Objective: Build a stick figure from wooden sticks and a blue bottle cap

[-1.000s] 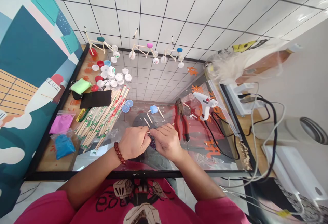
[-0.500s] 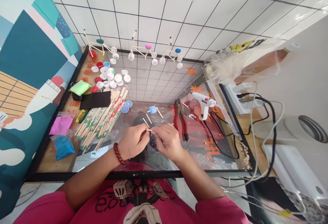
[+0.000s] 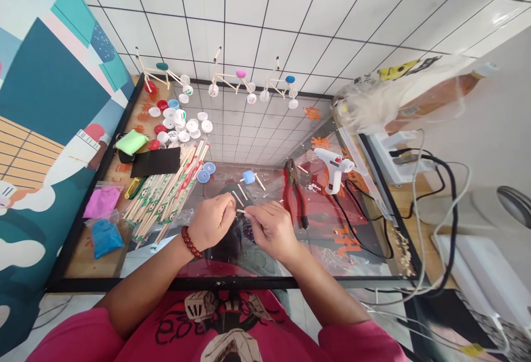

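Over the glass table (image 3: 257, 143), the right hand (image 3: 271, 230), knuckles up, pinches a short, pale stick (image 3: 240, 211); the left hand (image 3: 212, 221) curls beside its tip, grip unclear.

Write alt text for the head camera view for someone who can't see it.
A person's right hand pinches a short stick beside the curled left hand, over a shiny table. Pliers and a glue gun lie to the right; long sticks and bottle caps to the left.

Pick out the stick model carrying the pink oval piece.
The middle model of three at the back; the left model has a dark green one, the right model a blue.
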`<state>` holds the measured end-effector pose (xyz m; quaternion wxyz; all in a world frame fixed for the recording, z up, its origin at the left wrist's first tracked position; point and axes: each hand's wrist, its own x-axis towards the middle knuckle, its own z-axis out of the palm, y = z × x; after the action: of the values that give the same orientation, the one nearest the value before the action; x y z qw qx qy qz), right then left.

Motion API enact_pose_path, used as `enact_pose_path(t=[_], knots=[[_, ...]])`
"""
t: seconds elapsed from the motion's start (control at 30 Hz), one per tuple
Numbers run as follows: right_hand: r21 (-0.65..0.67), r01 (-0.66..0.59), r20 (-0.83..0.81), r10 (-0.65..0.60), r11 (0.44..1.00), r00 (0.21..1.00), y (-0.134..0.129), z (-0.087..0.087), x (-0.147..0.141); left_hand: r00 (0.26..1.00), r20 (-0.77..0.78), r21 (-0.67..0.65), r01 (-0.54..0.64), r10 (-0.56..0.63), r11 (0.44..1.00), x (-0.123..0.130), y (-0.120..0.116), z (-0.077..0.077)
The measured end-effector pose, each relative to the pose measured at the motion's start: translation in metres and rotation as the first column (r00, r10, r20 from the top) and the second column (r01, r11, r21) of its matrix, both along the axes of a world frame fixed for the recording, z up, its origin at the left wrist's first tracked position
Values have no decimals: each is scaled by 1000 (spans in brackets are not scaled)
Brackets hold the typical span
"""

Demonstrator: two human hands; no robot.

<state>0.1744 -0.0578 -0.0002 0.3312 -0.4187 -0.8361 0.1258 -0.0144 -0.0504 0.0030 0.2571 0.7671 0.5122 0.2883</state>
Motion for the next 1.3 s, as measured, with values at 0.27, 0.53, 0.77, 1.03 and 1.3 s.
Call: enact_pose_path(t=[0.27,0.53,0.77,1.03,1.3], knots=[[-54,73,-99,-79,996,992,0,1,2,908,411,-204,5,82,979,7,-2,2],[87,60,43,-64,994,997,2,0,2,985,174,262,-50,4,964,4,-2,-2],[213,-29,145,-2,977,989,5,-6,1,976,-216,422,121,-31,898,0,-4,-7],[51,61,-101,-56,997,993,4,-6,2,936,333,-134,-70,111,988,-1,3,9],[77,58,-131,-48,995,990,3,-5,-1,772,538,-559,27,338,829,4,-2,1]])
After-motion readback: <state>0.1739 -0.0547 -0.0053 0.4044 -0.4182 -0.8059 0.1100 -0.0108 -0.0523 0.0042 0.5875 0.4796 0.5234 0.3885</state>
